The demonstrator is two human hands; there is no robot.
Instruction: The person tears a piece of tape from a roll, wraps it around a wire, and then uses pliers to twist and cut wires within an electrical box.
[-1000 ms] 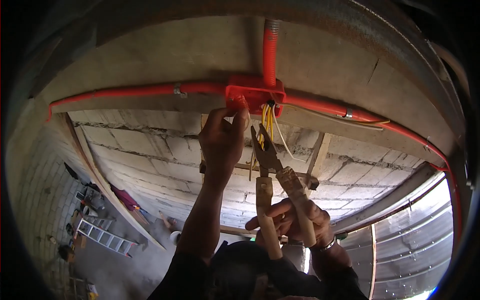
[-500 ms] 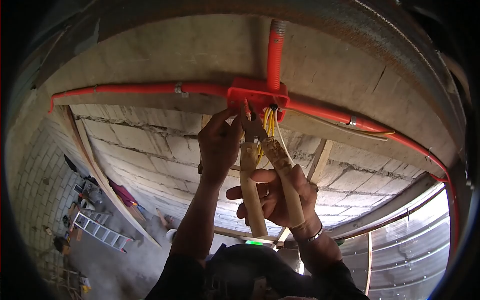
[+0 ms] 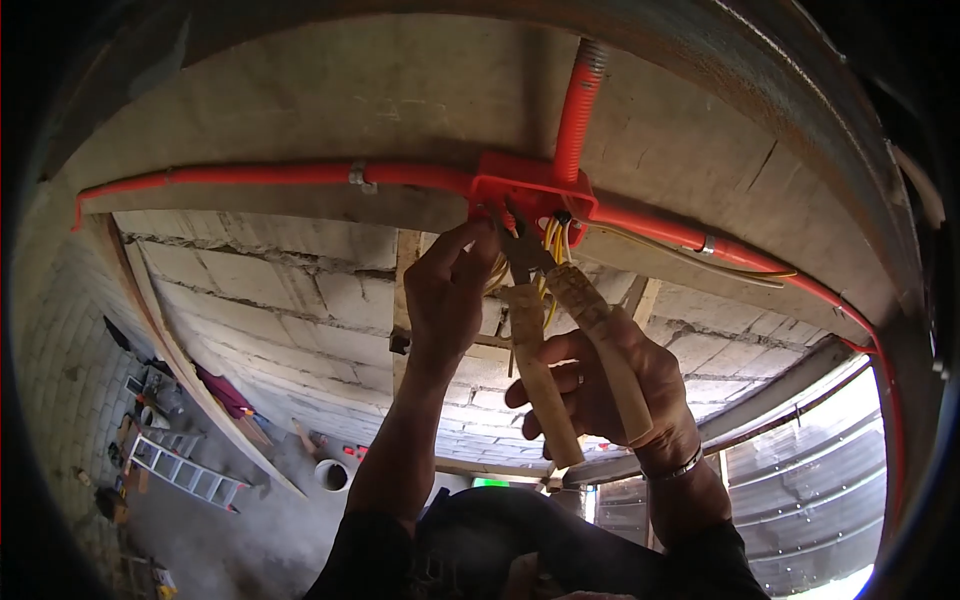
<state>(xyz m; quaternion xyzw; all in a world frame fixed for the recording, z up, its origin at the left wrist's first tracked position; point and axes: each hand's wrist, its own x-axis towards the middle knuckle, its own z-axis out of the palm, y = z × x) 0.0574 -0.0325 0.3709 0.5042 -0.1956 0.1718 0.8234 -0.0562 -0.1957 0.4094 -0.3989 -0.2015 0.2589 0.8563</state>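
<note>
A pair of pliers (image 3: 526, 254) with worn tan handles points up at a red junction box (image 3: 535, 180) overhead. My right hand (image 3: 655, 385) is wrapped around the handles, which stand spread apart. The jaws are at the box's open underside, beside a reddish wire end (image 3: 510, 222). My left hand (image 3: 445, 285) is raised to the box's lower left corner, its fingers pinched together close to the jaws. What those fingers hold is hidden. Yellow and white wires (image 3: 553, 240) hang from the box just right of the jaws.
Red conduit (image 3: 290, 175) runs left from the box, with more conduit (image 3: 640, 222) to the right and a corrugated piece (image 3: 578, 120) above. A loose pale cable (image 3: 690, 262) hangs at the right. Far below are a ladder (image 3: 185, 470) and a bucket (image 3: 331, 475).
The view has shifted, so the box and both hands appear farther right. The pliers stay in my right hand with their jaws at the box, and my left fingers remain beside them.
</note>
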